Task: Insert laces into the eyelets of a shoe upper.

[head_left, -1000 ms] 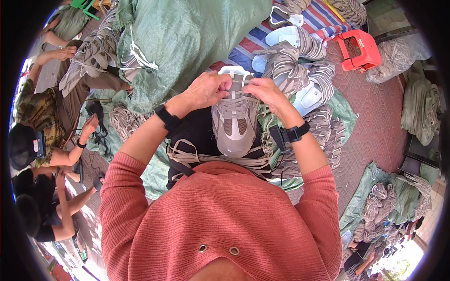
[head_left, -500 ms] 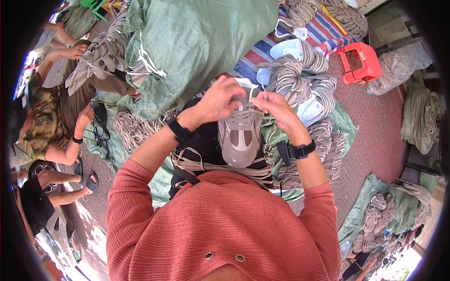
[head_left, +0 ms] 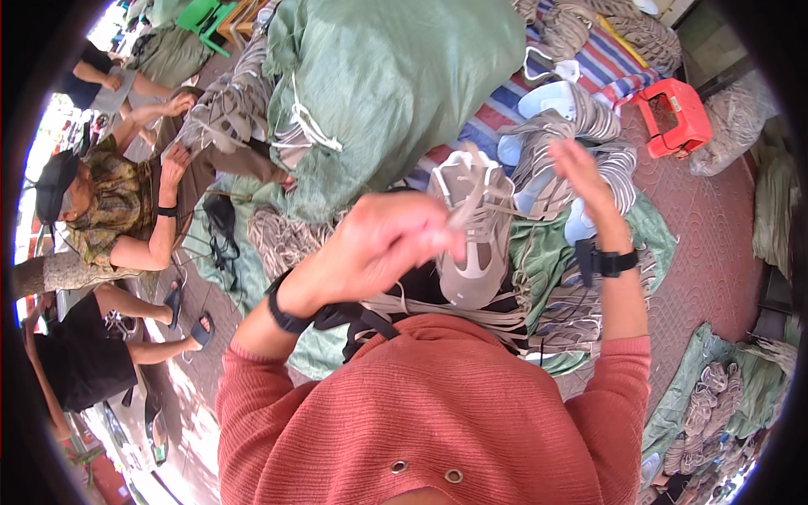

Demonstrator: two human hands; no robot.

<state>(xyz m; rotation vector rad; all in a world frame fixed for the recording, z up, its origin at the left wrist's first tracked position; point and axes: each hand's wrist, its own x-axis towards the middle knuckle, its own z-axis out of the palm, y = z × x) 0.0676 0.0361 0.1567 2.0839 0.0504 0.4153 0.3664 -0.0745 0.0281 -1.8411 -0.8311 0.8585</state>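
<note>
A grey-beige sneaker (head_left: 473,273) stands in front of me, toe toward my body, with its laces running up the front. My left hand (head_left: 379,246) is over its left side, blurred by motion. Its fingers are pinched together on a pale shoelace (head_left: 468,206) that rises from the shoe. Off to the right of the sneaker, my right hand (head_left: 587,178) is raised beside a pile of striped shoes. Its fingers point up and left, smeared; whether they grip a lace end is unclear. Each wrist wears a black band.
A big green sack (head_left: 396,93) rises ahead. Bundled shoes (head_left: 551,172) and a red plastic stool (head_left: 677,118) lie to the right. Loose laces (head_left: 282,240) are heaped at the left. A co-worker in a patterned shirt (head_left: 126,206) sits further left, handling shoes.
Both hands were together at the top of the sneaker and are now wide apart. The left came nearer me; the right moved rightward. The view has shifted a little.
</note>
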